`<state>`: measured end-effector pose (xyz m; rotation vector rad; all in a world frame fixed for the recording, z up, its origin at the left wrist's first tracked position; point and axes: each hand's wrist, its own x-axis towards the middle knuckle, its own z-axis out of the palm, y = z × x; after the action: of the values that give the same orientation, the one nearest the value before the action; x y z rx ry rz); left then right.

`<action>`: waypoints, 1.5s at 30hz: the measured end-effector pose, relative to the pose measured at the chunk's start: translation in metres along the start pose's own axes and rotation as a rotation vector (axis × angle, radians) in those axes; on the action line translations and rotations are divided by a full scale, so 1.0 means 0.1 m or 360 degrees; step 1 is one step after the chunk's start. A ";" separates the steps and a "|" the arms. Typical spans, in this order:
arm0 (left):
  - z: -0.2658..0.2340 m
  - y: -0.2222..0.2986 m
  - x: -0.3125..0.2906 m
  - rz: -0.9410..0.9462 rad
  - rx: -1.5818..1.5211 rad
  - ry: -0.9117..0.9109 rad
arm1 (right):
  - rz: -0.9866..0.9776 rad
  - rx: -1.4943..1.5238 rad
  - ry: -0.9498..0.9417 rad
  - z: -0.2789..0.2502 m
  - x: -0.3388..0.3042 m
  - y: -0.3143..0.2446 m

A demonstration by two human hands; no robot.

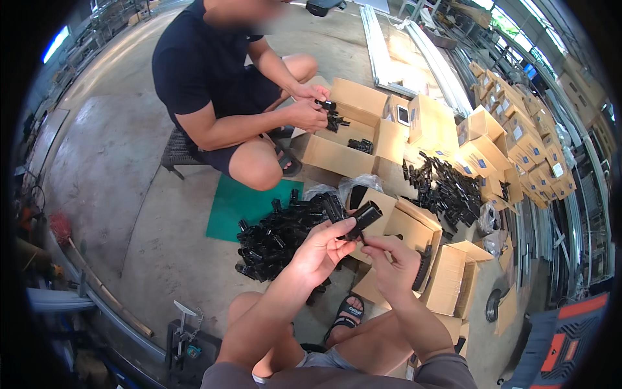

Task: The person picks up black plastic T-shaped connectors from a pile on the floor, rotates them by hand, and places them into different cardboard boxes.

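My left hand (319,251) grips a black tubular pipe fitting (367,216), with its open round end tilted up and to the right. Close against the underside of that fitting, my right hand (396,262) has thumb and forefinger pinched together; whatever small thing lies between them is too small to make out. Below and left of my hands spreads a heap of similar black fittings (275,236), partly over a green mat (228,206). An open cardboard box (414,217) stands just beyond my right hand, holding some black parts.
Opposite me a seated person (214,97) handles a black fitting over an open carton (334,155). A second heap of black fittings (447,188) lies to the right, near stacked cartons (518,129). Another open box (450,275) stands near my right forearm.
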<state>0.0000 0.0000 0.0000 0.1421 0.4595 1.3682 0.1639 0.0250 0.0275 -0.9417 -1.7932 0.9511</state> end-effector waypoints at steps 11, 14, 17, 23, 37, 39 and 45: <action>0.07 -0.13 0.01 0.0033 0.0254 -0.0083 | -0.0403 -0.0085 0.0273 -0.09 -0.02 0.24; 0.12 -0.15 0.05 0.0067 0.0362 -0.0095 | -0.0495 -0.0150 0.0278 -0.17 0.00 0.28; 0.12 -0.19 0.03 0.0234 0.0522 -0.0034 | -0.0492 -0.0250 0.0206 -0.20 -0.02 0.31; 0.22 -0.28 -0.03 0.0831 0.0870 -0.0061 | 0.0285 0.0701 0.0287 -0.12 -0.14 0.33; 0.26 -0.23 -0.10 0.1363 0.1747 0.0001 | 0.0647 0.1577 0.0017 -0.16 -0.13 0.23; 0.26 -0.22 -0.10 0.1393 0.1774 0.0000 | 0.0642 0.1578 0.0017 -0.16 -0.13 0.23; 0.27 -0.21 -0.12 0.1448 0.1853 -0.0009 | 0.0681 0.1592 0.0069 -0.16 -0.13 0.17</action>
<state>0.0277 -0.0119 0.0194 1.4458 1.2419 1.7914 0.1861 0.0238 0.0133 -0.6571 -0.8464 1.8239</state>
